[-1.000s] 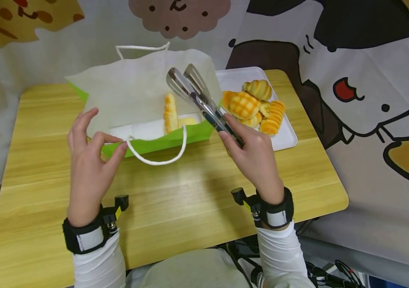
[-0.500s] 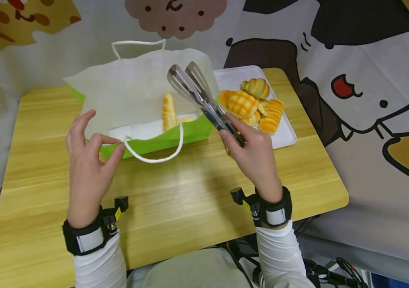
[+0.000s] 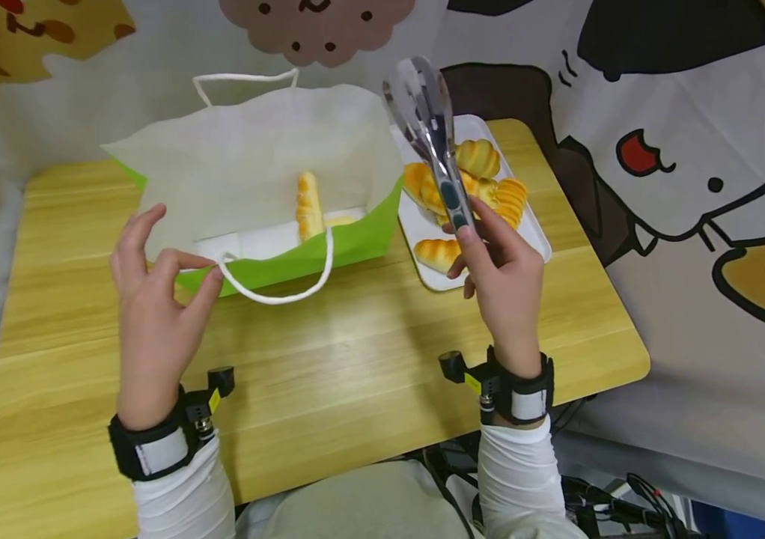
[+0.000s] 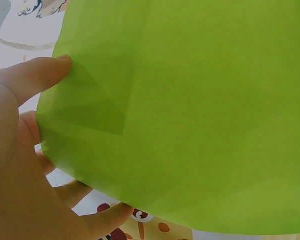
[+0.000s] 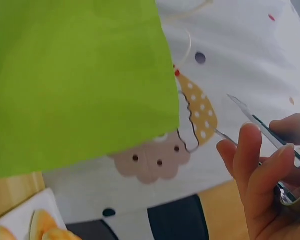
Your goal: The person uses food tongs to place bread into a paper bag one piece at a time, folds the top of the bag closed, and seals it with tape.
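My left hand [image 3: 160,307] pinches the near rim of a green paper bag [image 3: 362,243] between thumb and forefinger, beside its white rope handle [image 3: 278,301]. In the left wrist view the thumb lies on the green outer face, with the other fingers behind the edge. Inside the bag's white interior a long bread roll [image 3: 308,206] leans upright, and part of a paler piece shows by its foot. Metal tongs [image 3: 439,138] are in my right hand [image 3: 507,273], pointing up with nothing between their ends. They overlap the tray of bread in the head view.
A white tray [image 3: 544,247] at the right bears several bread rolls [image 3: 477,159], with one roll [image 3: 438,254] near its front corner. The wooden table [image 3: 328,382] ends close to the person's lap. A printed cloth [image 3: 665,277] hangs behind and to the right.
The tongs have moved right, from over the bag to in front of the tray, and turned more upright. A roll at the tray's front corner now shows. My left hand keeps its pinch.
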The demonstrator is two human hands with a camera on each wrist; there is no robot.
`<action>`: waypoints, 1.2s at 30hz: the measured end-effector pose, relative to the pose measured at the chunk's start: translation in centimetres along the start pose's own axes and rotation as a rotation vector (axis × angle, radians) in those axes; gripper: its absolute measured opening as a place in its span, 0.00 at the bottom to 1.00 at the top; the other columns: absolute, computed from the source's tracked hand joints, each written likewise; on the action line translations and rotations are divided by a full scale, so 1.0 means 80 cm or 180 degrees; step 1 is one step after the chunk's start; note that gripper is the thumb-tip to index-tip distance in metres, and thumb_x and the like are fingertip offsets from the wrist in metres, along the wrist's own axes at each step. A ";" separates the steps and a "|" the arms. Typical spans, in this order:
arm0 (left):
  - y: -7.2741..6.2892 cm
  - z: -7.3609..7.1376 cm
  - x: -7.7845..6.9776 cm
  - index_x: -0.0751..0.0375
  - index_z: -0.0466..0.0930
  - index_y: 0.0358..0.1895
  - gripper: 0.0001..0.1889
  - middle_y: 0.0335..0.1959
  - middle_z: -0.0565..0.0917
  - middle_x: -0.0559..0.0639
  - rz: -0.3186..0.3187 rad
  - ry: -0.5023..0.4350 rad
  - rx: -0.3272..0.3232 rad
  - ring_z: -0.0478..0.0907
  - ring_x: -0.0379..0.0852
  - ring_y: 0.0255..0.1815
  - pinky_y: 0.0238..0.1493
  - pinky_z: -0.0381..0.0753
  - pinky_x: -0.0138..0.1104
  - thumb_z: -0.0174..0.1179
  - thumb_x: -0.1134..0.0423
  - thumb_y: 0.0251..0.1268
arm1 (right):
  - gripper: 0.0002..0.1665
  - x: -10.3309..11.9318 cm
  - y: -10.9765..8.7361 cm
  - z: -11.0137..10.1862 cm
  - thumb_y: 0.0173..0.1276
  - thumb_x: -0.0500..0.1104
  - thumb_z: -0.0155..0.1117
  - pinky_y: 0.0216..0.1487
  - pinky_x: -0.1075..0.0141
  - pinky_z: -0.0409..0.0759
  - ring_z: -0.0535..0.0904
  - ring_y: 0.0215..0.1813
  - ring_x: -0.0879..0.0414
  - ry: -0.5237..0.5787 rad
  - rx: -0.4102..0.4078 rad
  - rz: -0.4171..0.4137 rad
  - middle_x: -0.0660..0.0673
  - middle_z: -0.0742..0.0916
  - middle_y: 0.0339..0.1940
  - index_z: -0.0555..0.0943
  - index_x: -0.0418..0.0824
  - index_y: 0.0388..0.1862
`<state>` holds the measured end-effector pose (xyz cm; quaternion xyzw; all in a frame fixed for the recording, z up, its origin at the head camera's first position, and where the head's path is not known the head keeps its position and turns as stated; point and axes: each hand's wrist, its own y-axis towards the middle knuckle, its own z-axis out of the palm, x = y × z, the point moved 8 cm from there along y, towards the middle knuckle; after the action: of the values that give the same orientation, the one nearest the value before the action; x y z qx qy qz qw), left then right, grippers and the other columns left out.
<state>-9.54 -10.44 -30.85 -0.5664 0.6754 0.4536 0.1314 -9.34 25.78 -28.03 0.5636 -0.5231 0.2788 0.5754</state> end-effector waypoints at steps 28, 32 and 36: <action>0.005 -0.001 0.001 0.76 0.79 0.36 0.07 0.76 0.65 0.54 0.0131 0.0028 -0.0031 0.52 0.52 0.79 0.79 0.51 0.51 0.64 0.71 0.63 | 0.20 -0.132 -0.028 -0.117 0.73 0.47 0.63 0.11 0.74 0.70 0.80 0.18 0.58 0.0319 -0.1057 0.1120 0.42 0.90 0.38 0.83 0.43 0.60; 0.005 0.001 0.002 0.75 0.79 0.36 0.08 0.76 0.65 0.55 0.0132 0.0028 -0.0030 0.52 0.51 0.79 0.79 0.52 0.51 0.64 0.70 0.63 | 0.20 -0.162 -0.028 -0.127 0.73 0.46 0.63 0.11 0.74 0.71 0.80 0.18 0.59 0.0398 -0.1146 0.1383 0.42 0.90 0.38 0.82 0.41 0.60; 0.004 0.002 0.005 0.75 0.79 0.36 0.08 0.76 0.65 0.55 0.0123 0.0026 -0.0020 0.52 0.50 0.79 0.79 0.52 0.50 0.63 0.70 0.63 | 0.23 -0.185 -0.026 -0.127 0.73 0.49 0.63 0.13 0.74 0.72 0.81 0.19 0.59 0.0398 -0.1067 0.1637 0.44 0.90 0.39 0.80 0.40 0.63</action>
<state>-10.00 -10.57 -31.07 -0.5555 0.6853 0.4559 0.1181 -8.96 38.86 -40.48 0.2918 -0.6508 0.3592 0.6020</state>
